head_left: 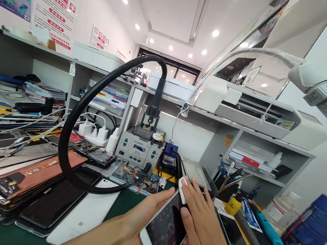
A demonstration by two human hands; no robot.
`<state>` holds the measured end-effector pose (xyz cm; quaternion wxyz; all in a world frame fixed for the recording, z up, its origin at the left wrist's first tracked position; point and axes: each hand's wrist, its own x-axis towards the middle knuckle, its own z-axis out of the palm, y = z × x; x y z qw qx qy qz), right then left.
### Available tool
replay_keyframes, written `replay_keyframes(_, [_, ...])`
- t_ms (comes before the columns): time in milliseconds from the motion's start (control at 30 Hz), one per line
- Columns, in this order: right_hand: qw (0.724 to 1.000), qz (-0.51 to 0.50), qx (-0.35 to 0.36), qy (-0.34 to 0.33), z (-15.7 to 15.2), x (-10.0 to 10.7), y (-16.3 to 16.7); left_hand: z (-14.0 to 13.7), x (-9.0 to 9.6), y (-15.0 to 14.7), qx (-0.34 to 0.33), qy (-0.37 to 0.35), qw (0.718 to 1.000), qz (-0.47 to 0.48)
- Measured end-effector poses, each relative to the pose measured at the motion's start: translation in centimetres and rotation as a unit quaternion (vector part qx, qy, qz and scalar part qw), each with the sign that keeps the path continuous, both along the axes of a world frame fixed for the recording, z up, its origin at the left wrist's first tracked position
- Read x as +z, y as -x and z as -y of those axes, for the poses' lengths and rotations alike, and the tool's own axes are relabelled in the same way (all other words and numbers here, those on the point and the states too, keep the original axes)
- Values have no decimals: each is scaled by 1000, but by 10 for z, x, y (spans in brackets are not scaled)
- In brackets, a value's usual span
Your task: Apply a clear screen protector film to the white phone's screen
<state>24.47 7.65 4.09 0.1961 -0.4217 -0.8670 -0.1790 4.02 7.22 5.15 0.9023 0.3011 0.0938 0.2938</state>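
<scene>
A white smartphone (163, 230) with a dark, smudged screen lies tilted in my left hand (137, 214). The fingers of that hand pass behind the phone, and its thumb rests along the left edge. My right hand (202, 221) lies over the upper right of the screen, fingers extended close together. Under its fingertips a small white piece of folded cloth (183, 188) is pressed against the phone's top end; most of it is covered, so its exact kind is unclear. The phone's lower end runs out of the picture.
A hot air rework station (137, 149) stands ahead, its thick black hose (67, 133) looping left. Stacked phones and screens (37, 177) fill the left. Another white phone (240, 243), a yellow bottle (233, 204) and a clear bottle (281, 212) are at right.
</scene>
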Motion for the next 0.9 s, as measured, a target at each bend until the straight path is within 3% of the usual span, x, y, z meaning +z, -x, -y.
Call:
replay_keyframes(367, [996,-21,-19,84,12,12,-4,-11,14,14,167,67,974,-135])
replay_keyframes(533, [994,-41,-17,95,12,13,-4,-7,24,13,190,90,964,-164])
replay_keyframes(733, [995,-26,17,92,22,13,3,-15,15,13,210,108,963,-128])
replay_keyframes(900, [995,29,80,61,31,-1,14,-21,17,17,177,132,973,-71])
